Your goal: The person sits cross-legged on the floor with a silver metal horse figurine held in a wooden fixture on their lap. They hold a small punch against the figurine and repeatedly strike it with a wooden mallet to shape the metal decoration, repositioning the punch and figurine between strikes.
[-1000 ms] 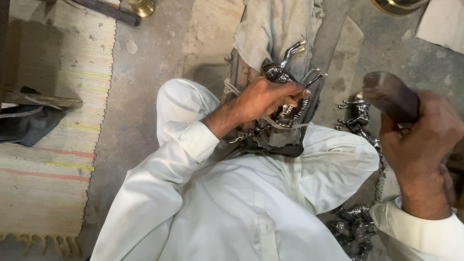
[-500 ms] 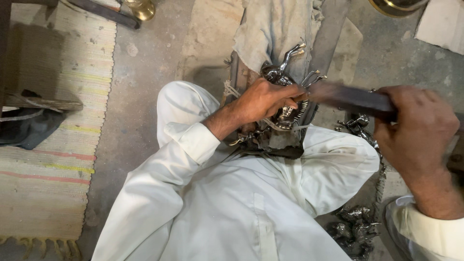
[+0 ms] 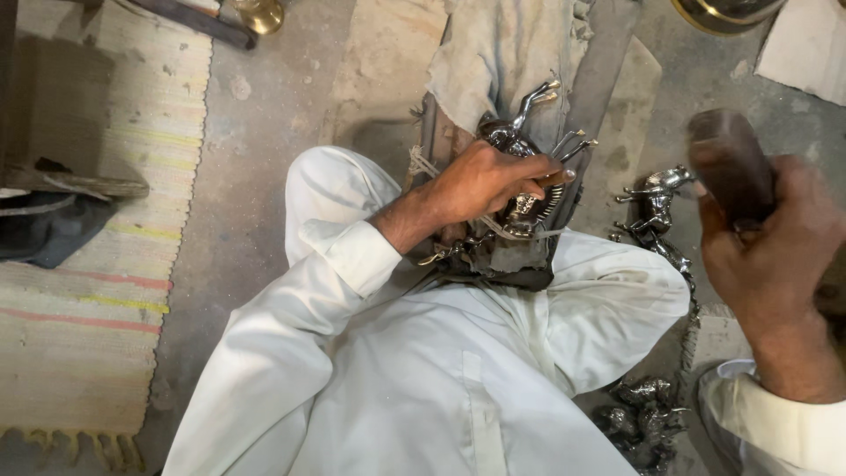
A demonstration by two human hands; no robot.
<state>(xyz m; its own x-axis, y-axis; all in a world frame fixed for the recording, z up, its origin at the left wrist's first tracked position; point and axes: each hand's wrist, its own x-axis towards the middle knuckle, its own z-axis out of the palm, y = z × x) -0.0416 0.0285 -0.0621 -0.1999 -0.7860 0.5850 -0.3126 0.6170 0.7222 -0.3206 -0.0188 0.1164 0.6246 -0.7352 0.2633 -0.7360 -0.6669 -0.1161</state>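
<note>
I am pinning a shiny metal horse figurine against the cloth-draped block between my knees, left hand wrapped tight around it. My right hand is gripping a raised wooden mallet. Finished-looking figurines are lying beside my right knee, so I judge the work partway through.

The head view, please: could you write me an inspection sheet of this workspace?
Surface: bare concrete floor; person sits on it in white clothing.
Job's things: shiny metal figurine propped on a cloth-draped block; dark mallet, raised.
Clutter: more metal figurines to the right and lower right; brass vessel at top.
Hands: left hand grips the figurine; right hand holds the mallet.
Cables: nothing seen.
Surroundings: striped woven rug on the left.
</note>
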